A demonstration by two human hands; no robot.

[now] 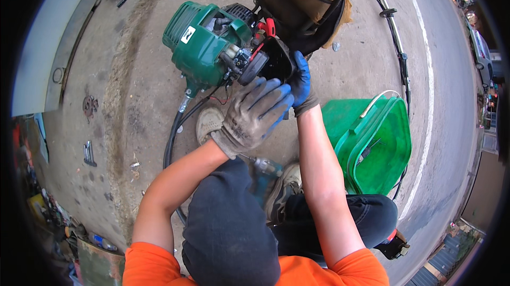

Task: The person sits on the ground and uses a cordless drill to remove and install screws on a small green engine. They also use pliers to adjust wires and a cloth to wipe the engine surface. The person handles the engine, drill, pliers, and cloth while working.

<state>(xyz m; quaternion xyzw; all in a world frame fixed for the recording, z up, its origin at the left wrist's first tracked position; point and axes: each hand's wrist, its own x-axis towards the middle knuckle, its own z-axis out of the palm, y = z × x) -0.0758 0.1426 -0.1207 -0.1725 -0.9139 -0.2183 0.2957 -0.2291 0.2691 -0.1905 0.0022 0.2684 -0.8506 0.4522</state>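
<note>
The small green petrol engine (204, 47), with a ribbed plastic housing and a black flat cover (268, 62) on its near side, sits on the concrete ground (138, 105) just ahead of the person's knees; a black hose (172, 137) curves away beneath it. The left hand (255, 113) (in a grey glove with blue fingertips) reaches forward, fingers spread loosely over the black cover, gripping nothing that shows. The right hand (301, 81), blue-gloved, is pressed against the cover's right edge, fingers curled around it. A green plastic basket (377, 148) stands just right.
</note>
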